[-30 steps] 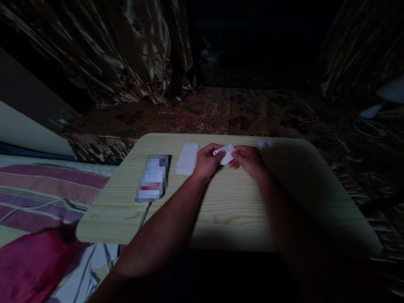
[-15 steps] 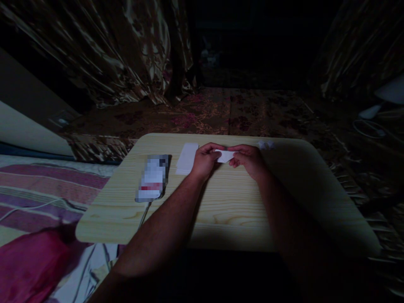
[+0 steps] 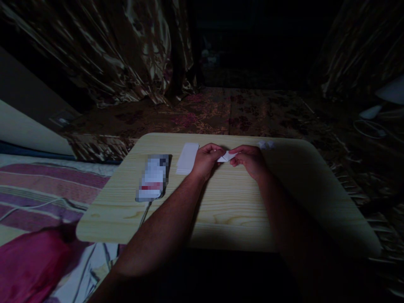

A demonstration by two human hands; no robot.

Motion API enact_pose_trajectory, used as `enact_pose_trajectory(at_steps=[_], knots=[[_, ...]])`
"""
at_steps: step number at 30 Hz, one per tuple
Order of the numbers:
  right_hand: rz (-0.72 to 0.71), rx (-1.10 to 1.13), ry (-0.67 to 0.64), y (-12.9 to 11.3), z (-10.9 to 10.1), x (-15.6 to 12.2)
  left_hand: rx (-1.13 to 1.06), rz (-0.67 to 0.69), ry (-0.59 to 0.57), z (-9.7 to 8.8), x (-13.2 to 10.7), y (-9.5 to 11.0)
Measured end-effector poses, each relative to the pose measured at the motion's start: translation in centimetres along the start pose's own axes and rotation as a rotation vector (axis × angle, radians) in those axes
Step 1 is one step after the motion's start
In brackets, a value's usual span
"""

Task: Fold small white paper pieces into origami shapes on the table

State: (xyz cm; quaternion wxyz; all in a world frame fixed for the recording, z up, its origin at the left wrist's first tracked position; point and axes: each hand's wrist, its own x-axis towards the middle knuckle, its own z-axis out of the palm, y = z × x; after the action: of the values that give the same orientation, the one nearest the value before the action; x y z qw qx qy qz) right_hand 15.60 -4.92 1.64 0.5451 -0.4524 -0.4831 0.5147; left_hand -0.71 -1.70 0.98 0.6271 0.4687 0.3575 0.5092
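A small folded piece of white paper (image 3: 226, 157) is pinched between my two hands over the middle of the table. My left hand (image 3: 207, 160) grips its left end, thumb on top. At the right end, the thumb and fingers of my right hand (image 3: 249, 159) are closed on it. A stack of white paper strips (image 3: 187, 158) lies just left of my left hand. Beyond my right hand sit two small white folded paper pieces (image 3: 266, 144), too dim to make out in detail.
The light wooden table (image 3: 233, 210) has rounded corners. On its left lies a phone (image 3: 152, 177) with a cable running toward me. A striped bed cover (image 3: 47, 189) and a red cloth (image 3: 34, 261) are at the left. Patterned curtains (image 3: 151, 50) hang behind.
My left thumb has moved right across the folded paper, and the paper's outline between my hands looks different. Both arms stay almost where they were.
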Motion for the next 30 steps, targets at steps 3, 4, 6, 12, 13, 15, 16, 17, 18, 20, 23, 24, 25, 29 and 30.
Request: enact_pose_trajectory(at_steps=[3, 4, 6, 12, 13, 15, 16, 17, 18, 20, 23, 24, 25, 29, 30], knots=[[-0.01, -0.04, 0.011, -0.2, 0.1, -0.1, 0.027, 0.009, -0.006, 0.0, 0.0, -0.1], [-0.011, -0.065, 0.016, -0.3, 0.2, -0.1, 0.034, 0.013, -0.002, -0.1, 0.0, -0.1], [-0.015, -0.115, 0.021, -0.4, 0.3, -0.2, 0.049, 0.014, 0.008, -0.1, 0.0, -0.1], [-0.042, -0.175, 0.031, -0.4, 0.6, -0.2, 0.052, 0.029, 0.026, 0.0, 0.0, -0.1], [-0.046, -0.173, 0.038, -0.4, 0.7, -0.2, 0.053, 0.036, 0.027, 0.0, -0.1, -0.1], [-0.048, -0.168, 0.056, -0.4, 0.7, -0.1, 0.058, 0.044, 0.024, 0.1, -0.1, 0.0], [-0.041, -0.17, 0.068, -0.3, 0.7, 0.0, 0.06, 0.048, 0.02, 0.1, -0.1, 0.0], [-0.027, -0.179, 0.078, -0.3, 0.7, 0.1, 0.064, 0.053, 0.018, 0.1, -0.1, 0.0], [-0.011, -0.192, 0.085, -0.2, 0.7, 0.1, 0.071, 0.062, 0.016, 0.1, -0.1, 0.0], [0.014, -0.222, 0.086, 0.0, 0.6, 0.2, 0.094, 0.087, 0.015, 0.0, -0.1, -0.1], [0.01, -0.239, 0.084, 0.3, 0.5, 0.2, 0.133, 0.113, 0.008, -0.1, -0.1, -0.3], [0.005, -0.241, 0.085, 0.4, 0.5, 0.2, 0.146, 0.116, 0.002, -0.1, -0.1, -0.3], [0.002, -0.243, 0.086, 0.4, 0.5, 0.2, 0.16, 0.118, -0.005, -0.1, -0.2, -0.4], [-0.011, -0.261, 0.076, 0.5, 0.5, 0.1, 0.211, 0.124, -0.011, 0.1, -0.3, -0.3], [-0.016, -0.267, 0.071, 0.5, 0.6, 0.1, 0.225, 0.127, -0.005, 0.1, -0.3, -0.3]])
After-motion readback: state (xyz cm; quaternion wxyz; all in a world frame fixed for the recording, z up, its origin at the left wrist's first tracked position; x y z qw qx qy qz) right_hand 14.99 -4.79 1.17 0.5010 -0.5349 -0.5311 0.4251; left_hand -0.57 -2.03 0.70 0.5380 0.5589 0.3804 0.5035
